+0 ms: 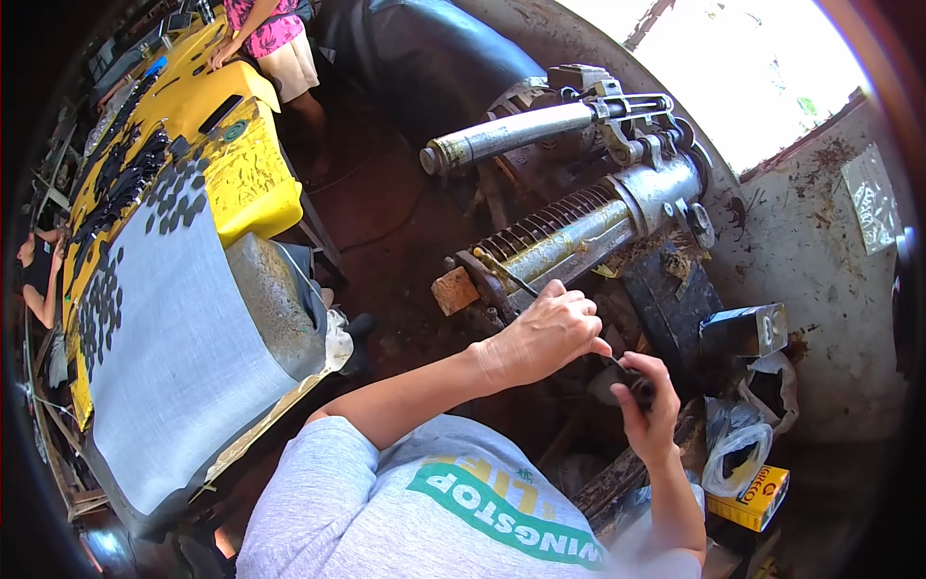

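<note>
My left hand (546,330) is closed around a thin dark rod (519,281). The rod's pale yellowish tip meets the end of a metal machine (579,232) with a row of coils or ribs and a greasy yellow-brown bar. Below and to the right, my right hand (648,398) has its fingers curled around a small dark object (639,388), mostly hidden by the fingers. The rod's rear end runs toward that hand; I cannot tell whether it joins the dark object. A reddish-brown block (454,290) sits at the machine's near end.
A thick metal cylinder (511,137) juts out above the machine. Right of my hands stand a dark can (745,330), a plastic bag (738,449) and a yellow box (752,500). At left, a grey sheet (193,357) and dark pieces cover a yellow table (253,188); a person (275,43) stands there.
</note>
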Available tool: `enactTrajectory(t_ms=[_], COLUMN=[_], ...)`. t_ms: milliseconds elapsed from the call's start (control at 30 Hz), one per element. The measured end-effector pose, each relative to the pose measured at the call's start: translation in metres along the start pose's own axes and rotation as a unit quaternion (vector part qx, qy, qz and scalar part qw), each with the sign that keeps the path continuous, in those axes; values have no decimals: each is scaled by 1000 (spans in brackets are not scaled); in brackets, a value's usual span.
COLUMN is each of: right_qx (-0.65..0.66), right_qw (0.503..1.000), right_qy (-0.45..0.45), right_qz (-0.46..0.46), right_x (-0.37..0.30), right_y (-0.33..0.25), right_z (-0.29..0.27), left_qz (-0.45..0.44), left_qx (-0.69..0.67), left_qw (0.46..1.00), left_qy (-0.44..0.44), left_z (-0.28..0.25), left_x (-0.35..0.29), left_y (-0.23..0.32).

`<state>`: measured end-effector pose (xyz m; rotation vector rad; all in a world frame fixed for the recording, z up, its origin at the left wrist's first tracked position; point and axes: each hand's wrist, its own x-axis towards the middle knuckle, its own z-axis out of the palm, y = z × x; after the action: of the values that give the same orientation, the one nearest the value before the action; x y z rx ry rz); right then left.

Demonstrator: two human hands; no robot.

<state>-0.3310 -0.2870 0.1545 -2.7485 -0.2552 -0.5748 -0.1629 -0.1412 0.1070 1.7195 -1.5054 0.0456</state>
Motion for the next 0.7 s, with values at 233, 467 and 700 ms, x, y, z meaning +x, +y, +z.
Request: enactTrajectory(t_ms=[233, 467, 700], right_qx=[699, 344, -31], right_qw=[492, 844, 977], right_qy=[29, -90, 100], right_qz=[519, 401, 184], right_x=[-7, -38, -19], right_y=[5, 26, -6], right_z=[6, -7, -8], left_qz=[-27, 2, 51], left_qx=[-119, -171, -69], left_qw=[992, 984, 996], left_qy=[20, 45, 37], left_z=[-9, -14, 0], left_x=[-6, -2, -2], left_y=[5, 2, -7])
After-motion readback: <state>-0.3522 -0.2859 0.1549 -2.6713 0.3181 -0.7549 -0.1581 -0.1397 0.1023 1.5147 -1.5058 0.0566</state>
